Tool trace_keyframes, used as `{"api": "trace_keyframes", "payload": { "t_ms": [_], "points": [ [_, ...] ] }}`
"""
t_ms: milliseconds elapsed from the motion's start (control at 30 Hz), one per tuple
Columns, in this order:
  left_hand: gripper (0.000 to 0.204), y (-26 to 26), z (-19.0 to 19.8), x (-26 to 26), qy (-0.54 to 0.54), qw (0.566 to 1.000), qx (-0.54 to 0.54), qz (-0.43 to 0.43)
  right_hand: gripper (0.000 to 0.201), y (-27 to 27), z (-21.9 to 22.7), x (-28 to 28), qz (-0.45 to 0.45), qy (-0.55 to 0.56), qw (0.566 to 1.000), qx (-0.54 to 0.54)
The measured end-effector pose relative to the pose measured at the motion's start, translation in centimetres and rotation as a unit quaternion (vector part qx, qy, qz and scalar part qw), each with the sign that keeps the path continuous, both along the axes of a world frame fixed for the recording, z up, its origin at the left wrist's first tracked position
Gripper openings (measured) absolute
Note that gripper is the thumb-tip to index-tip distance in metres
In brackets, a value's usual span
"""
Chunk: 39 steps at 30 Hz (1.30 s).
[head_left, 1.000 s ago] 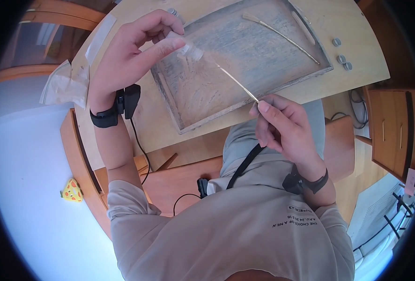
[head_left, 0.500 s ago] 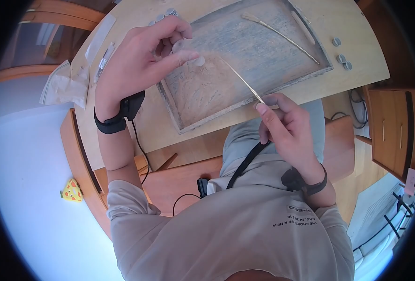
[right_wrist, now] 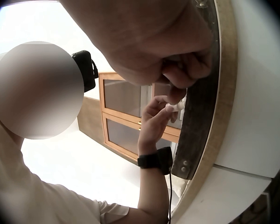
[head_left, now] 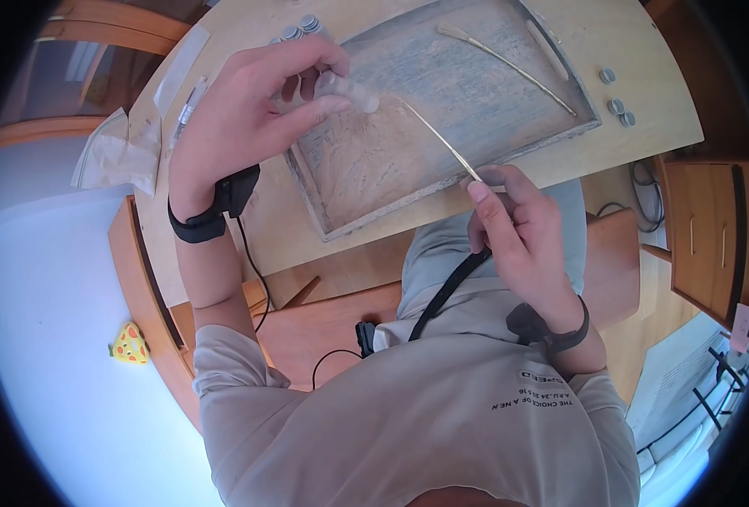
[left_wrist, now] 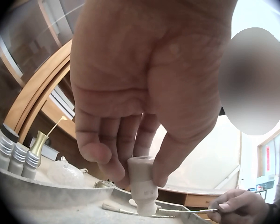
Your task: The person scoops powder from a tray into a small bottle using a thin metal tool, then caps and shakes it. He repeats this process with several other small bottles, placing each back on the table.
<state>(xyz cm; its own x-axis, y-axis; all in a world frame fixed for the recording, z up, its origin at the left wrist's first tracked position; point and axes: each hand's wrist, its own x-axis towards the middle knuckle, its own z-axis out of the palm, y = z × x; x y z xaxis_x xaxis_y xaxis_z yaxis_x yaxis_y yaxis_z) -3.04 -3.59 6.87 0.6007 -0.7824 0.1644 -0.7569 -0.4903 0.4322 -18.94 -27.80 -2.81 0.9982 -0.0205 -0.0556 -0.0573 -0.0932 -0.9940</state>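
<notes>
Over the left part of a worn wooden tray (head_left: 324, 221), my left hand (head_left: 252, 114) pinches a small clear glass bottle (head_left: 353, 91) between thumb and fingers. In the left wrist view the bottle (left_wrist: 142, 175) points neck down, with pale contents or coating inside. My right hand (head_left: 518, 215), in front of the tray, holds a thin gold-handled spoon (head_left: 438, 139) by its end. The spoon's pale tip comes close to the bottle's mouth and, in the left wrist view, overlaps behind its neck.
A brush (head_left: 514, 66) lies across the tray's right part. Several capped bottles (left_wrist: 17, 158) and a gold vase (left_wrist: 37, 145) stand beyond the tray. Silver caps (head_left: 615, 106) sit at the table's right, a plastic bag (head_left: 121, 159) at its left edge. Pale brown powder coats the tray.
My left hand has come slightly down and right with the bottle, whose tilt has changed along the way. The right hand has shifted a little rightward with the spoon.
</notes>
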Motion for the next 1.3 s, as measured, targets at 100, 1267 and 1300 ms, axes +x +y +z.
{"api": "trace_keyframes", "payload": {
  "t_ms": [100, 1267, 1300],
  "points": [
    [0.025, 0.3, 0.0, 0.2, 0.004, 1.000, -0.002, -0.023, 0.025, 0.0, 0.0, 0.0, 0.010, 0.005, 0.999, 0.047],
    [0.023, 0.4, 0.4, 0.0, 0.064, 0.997, -0.025, -0.037, 0.022, 1.3, 0.2, 0.2, 0.107, 0.019, 0.990, 0.089],
    [0.023, 0.3, 0.4, 0.0, 0.064, 0.997, -0.024, -0.036, 0.022, 1.2, 0.2, 0.2, 0.126, 0.015, 0.990, 0.068]
  ]
}}
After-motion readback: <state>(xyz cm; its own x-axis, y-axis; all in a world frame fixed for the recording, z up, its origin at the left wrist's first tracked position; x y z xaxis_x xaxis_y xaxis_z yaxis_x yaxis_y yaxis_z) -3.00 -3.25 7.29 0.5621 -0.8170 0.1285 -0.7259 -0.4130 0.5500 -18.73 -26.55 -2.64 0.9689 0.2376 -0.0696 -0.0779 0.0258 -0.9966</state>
